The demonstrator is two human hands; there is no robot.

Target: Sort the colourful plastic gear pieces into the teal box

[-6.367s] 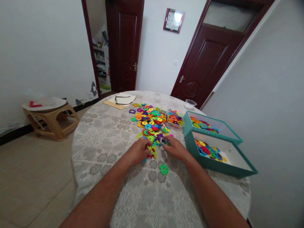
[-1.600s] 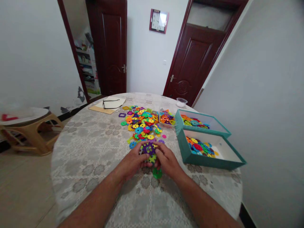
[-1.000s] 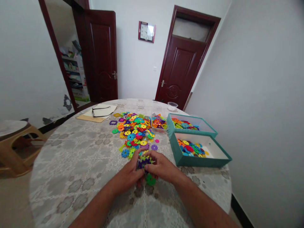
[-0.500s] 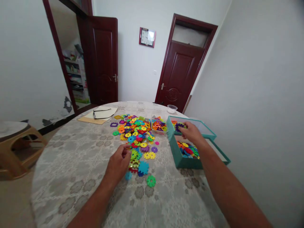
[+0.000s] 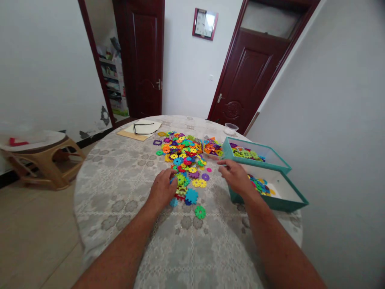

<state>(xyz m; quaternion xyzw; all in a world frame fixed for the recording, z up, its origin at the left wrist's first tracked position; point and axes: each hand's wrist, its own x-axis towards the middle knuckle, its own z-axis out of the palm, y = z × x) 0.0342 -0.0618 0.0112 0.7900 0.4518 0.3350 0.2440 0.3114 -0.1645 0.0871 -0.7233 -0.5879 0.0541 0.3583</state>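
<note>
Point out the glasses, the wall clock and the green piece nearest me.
Glasses (image 5: 145, 133): head view, lower temple arm.
Wall clock (image 5: 199, 24): head view, dial.
Green piece (image 5: 197, 212): head view, toothed disc's surface.

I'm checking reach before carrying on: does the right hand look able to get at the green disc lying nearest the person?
Probably yes: the right hand looks free, and only bare tablecloth seems to separate it from the green disc.

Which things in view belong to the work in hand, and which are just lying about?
Likely in the work:
- loose plastic pieces
- near teal box, far teal box, both holding pieces
- clear tub of pieces

Apparently just lying about:
- glasses on papers
- clear bowl
- stool
</note>
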